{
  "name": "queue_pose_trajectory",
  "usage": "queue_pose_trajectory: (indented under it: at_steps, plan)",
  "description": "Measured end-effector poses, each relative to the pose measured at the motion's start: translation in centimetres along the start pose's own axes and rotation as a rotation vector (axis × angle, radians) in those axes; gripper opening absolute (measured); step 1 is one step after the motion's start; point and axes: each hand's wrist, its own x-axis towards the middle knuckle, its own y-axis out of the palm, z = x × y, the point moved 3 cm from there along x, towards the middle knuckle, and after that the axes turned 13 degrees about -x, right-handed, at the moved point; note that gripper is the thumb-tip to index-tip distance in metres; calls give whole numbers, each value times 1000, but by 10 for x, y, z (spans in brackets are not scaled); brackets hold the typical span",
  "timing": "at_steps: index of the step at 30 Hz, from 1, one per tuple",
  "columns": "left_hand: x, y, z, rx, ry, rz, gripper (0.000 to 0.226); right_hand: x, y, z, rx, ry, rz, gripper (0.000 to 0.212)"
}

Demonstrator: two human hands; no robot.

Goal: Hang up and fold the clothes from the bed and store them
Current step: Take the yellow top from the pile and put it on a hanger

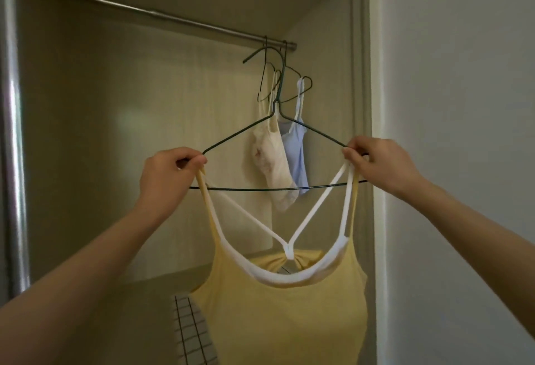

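A yellow camisole (278, 315) with white straps hangs from a dark wire hanger (260, 189) that I hold up inside the wardrobe. My left hand (168, 173) pinches the left strap at the hanger's left end. My right hand (379, 162) pinches the right straps at the hanger's right end. The hanger's hook reaches up toward the metal rail (162, 16); whether it sits on the rail is unclear among the other hooks.
A cream top (272, 162) and a pale blue top (296, 156) hang on wire hangers at the rail's right end. A white cloth with a black grid (191, 333) lies on the wardrobe floor. A white wall (457, 104) stands to the right.
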Motion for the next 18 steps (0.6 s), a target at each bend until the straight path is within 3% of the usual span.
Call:
queue_pose_trajectory:
  at_steps: [7, 12, 18]
  plan:
    - [34, -13, -11, 73, 0, -38, 11, 29, -10, 18, -3, -51, -23, 32]
    - [67, -15, -15, 87, -43, -68, 11, 43, -29, 21, 580, 23, 199, 36]
    - [102, -8, -15, 183, -61, -32, 18, 37, -58, 40, 1129, 0, 502, 27]
